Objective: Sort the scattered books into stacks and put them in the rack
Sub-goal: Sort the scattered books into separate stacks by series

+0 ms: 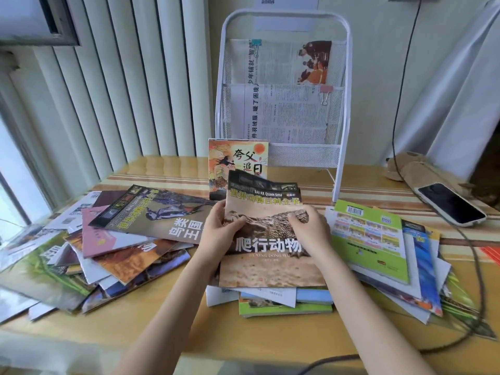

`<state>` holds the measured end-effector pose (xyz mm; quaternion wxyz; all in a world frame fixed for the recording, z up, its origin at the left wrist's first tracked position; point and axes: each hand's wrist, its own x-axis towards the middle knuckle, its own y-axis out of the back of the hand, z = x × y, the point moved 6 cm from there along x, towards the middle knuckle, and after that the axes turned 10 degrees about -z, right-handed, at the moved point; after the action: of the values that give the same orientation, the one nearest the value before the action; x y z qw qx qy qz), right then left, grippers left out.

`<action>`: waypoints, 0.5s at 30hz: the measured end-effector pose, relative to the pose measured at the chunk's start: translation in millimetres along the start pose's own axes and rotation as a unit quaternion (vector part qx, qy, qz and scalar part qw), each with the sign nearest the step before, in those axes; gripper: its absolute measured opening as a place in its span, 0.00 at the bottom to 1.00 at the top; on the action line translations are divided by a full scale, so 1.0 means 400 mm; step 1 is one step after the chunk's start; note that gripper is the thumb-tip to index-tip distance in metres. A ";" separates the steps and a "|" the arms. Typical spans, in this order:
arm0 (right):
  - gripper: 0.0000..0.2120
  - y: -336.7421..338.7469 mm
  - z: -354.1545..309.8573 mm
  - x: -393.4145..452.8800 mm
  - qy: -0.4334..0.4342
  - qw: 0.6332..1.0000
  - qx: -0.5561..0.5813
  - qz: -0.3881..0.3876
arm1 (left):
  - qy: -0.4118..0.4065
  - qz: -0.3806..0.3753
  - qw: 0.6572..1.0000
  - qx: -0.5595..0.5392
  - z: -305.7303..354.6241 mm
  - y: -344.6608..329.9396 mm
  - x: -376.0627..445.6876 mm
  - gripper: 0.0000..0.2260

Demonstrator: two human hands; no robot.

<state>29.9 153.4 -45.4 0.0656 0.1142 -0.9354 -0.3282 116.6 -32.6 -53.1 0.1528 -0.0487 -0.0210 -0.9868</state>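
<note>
— Grip? Where was the book?
— Both my left hand (220,226) and right hand (308,226) pinched the reptile book (270,239), thumbs on its cover, over the near centre stack (284,301)

— Risks?
— Floppy cover could buckle; the uneven stack beneath might slide. Loose piles crowded left (108,239) and right (378,244)

— Room?
— Bare table (189,334) near me; rack (284,104) far centre, an upright book (238,158) before it

Wooden table (167,331) with striped cloth (167,174); white vertical blinds (113,85) left, beside a bright window (10,169) (daylight source); cream wall (378,77) behind; white curtain (460,85) right.
</note>
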 end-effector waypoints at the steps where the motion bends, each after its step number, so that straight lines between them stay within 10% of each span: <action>1: 0.23 -0.003 0.006 0.003 0.006 0.999 0.032 -0.010 | -0.011 0.001 1.000 -0.016 0.001 0.005 0.000 0.15; 5: 0.34 -0.008 0.006 0.027 -0.009 0.988 0.143 -0.057 | -0.042 0.056 0.997 -0.036 0.020 0.032 0.009 0.15; 9: 0.36 -0.022 -0.017 0.063 0.014 0.988 0.096 -0.119 | -0.090 0.203 0.953 0.208 0.044 0.062 -0.006 0.14; 15: 0.29 -0.057 -0.001 0.075 0.019 0.995 0.066 -0.075 | 0.063 0.391 0.877 0.270 0.000 0.155 -0.047 0.30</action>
<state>4.9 128.3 -58.1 0.0513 0.1946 -0.9423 -0.2676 153.1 -86.0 -53.2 0.5349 0.0529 -0.2566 -0.8033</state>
